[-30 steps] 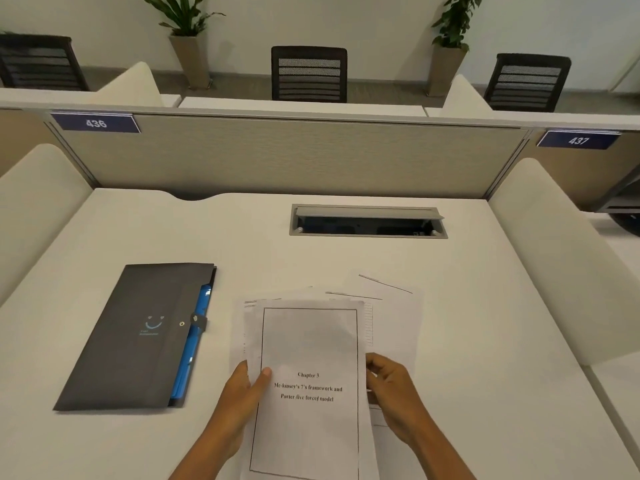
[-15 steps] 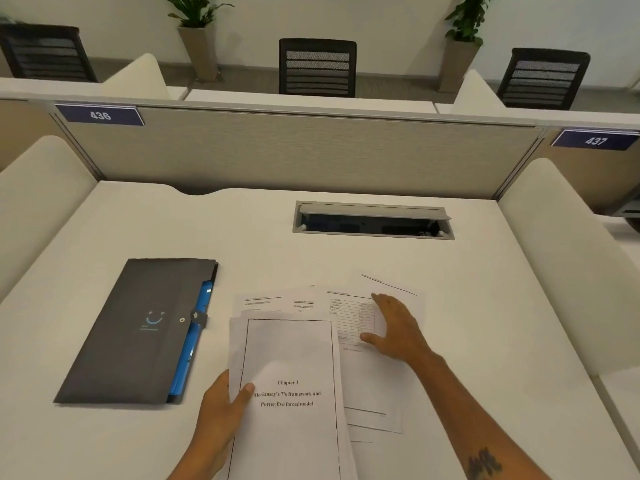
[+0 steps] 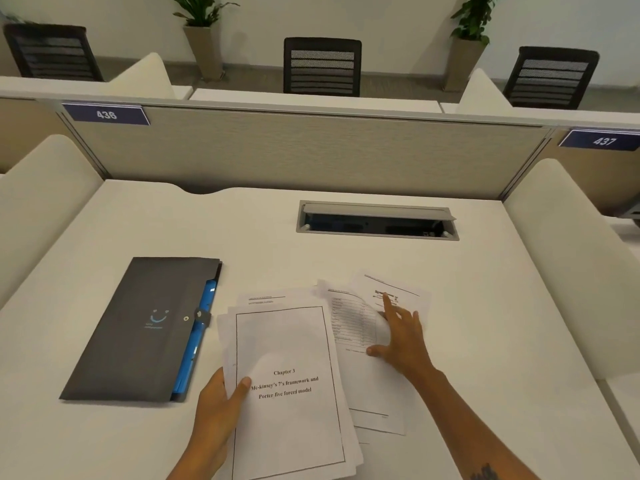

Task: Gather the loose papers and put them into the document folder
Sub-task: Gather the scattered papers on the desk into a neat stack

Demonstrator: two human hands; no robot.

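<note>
Nearest to you, your left hand (image 3: 216, 407) gripped the left edge of a sheaf of papers (image 3: 289, 389), thumb pressed on top beside the printed title and the fingers hidden beneath. The top sheet read "Chapter 3" and carried a ruled border; the sheets under it were fanned slightly and not squared. Just to the right, your right hand (image 3: 403, 336) lay flat and spread on the loose sheets (image 3: 356, 327) still on the desk (image 3: 485, 341), index finger stretched toward the farthest page (image 3: 405, 292), thumb resting on a page with a printed table. It pinched nothing; it only pressed down. Those sheets overlapped each other and tucked under the right side of the held sheaf.

To the left of the papers, close beside but not touching them, the dark grey document folder (image 3: 145, 327) lay flat and closed on the desk, its snap tab fastened and a blue inner edge showing along its right side. Nothing lay between folder and papers.

Farther back, right of centre, a cable hatch (image 3: 377, 220) was sunk into the desk with its lid tilted open. Beyond it stood the grey partition (image 3: 311, 154) with the number plates 436 (image 3: 106, 114) and 437 (image 3: 604, 141). Behind that were three dark chairs (image 3: 322, 65) and two potted plants (image 3: 202, 32) by the wall.
</note>
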